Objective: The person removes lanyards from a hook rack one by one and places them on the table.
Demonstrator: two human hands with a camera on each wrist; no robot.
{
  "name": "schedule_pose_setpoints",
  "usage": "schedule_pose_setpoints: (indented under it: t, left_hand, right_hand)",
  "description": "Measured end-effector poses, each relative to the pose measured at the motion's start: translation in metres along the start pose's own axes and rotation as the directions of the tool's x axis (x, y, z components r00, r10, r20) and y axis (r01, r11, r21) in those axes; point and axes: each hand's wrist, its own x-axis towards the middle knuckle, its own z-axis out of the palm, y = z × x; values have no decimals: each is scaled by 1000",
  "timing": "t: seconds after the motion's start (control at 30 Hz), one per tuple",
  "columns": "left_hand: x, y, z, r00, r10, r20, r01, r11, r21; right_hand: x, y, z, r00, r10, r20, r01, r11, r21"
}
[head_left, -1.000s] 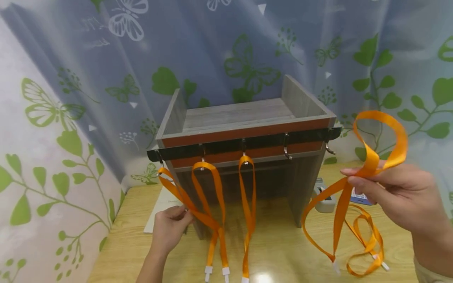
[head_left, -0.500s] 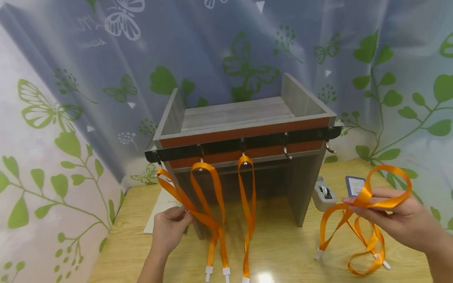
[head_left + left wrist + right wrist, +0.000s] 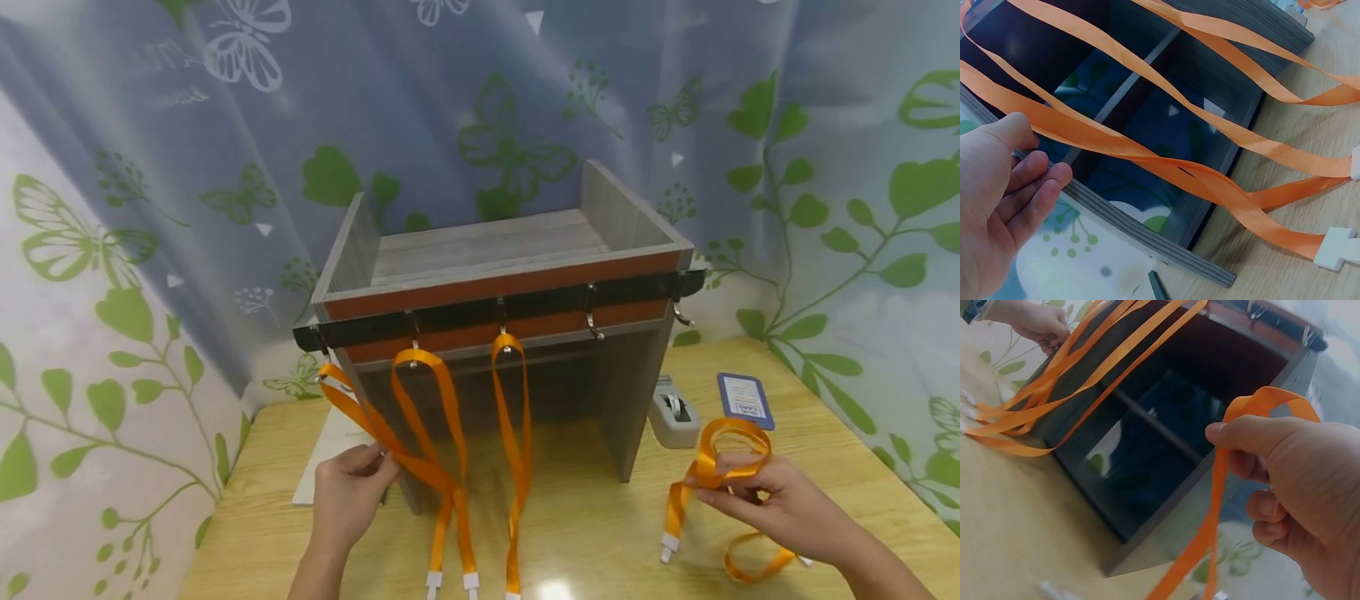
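Note:
My left hand (image 3: 345, 498) pinches the leftmost orange lanyard (image 3: 351, 410), whose top loop hangs from the left end hook of a black hook rail (image 3: 459, 316). Two more lanyards, a second (image 3: 448, 402) and a third (image 3: 504, 408), dangle from the hooks beside it. White clips end their straps, and the first two cross low down. Over the table's right side, my right hand (image 3: 783, 504) grips a loose lanyard (image 3: 1215, 487) between thumb and fingers, its loop standing above the hand and its clip hanging below. The two right hooks (image 3: 594, 323) carry nothing.
The rail runs across the front of a grey wooden shelf unit (image 3: 637, 408). Right of it stand a tape dispenser (image 3: 675, 417) and a blue-edged card holder (image 3: 745, 400). Another lanyard (image 3: 753, 575) lies under my right hand. A white booklet (image 3: 330, 446) lies behind my left hand.
My right hand has come down and to the left with its lanyard, from raised at the right to low over the table. My left hand keeps its hold on the leftmost lanyard.

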Motion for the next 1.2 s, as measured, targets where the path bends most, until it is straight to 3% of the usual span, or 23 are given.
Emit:
schedule_pose_setpoints:
  t: [0.1, 0.27, 0.43, 0.63, 0.8, 1.07, 1.2]
  left_hand:
    - [-1, 0, -1, 1000, 11, 3, -11, 1000, 4]
    - [0, 0, -2, 1000, 13, -7, -13, 1000, -3]
    - [0, -3, -1, 1000, 21, -23, -22, 1000, -12]
    - [-2, -6, 1, 1000, 6, -30, -7, 1000, -29]
    - [-2, -6, 3, 999, -8, -38, 6, 1000, -29]
    - [-3, -4, 3, 998, 19, -51, -20, 999, -30]
    - [-3, -5, 3, 999, 15, -51, -17, 999, -34]
  right_hand:
    - [-5, 8, 12, 999, 36, -5, -36, 993, 109]
    - [-12, 21, 29, 990, 144, 6, -143, 974, 178]
    - [-24, 33, 47, 954, 299, 2, -295, 940, 172]
    - [-36, 40, 65, 895, 444, 33, -442, 876, 194]
    - [-41, 44, 74, 877, 475, 68, -478, 850, 223]
    - [-40, 51, 69, 838, 507, 204, -540, 824, 172]
    - [-35, 46, 67, 768, 627, 132, -640, 759, 119]
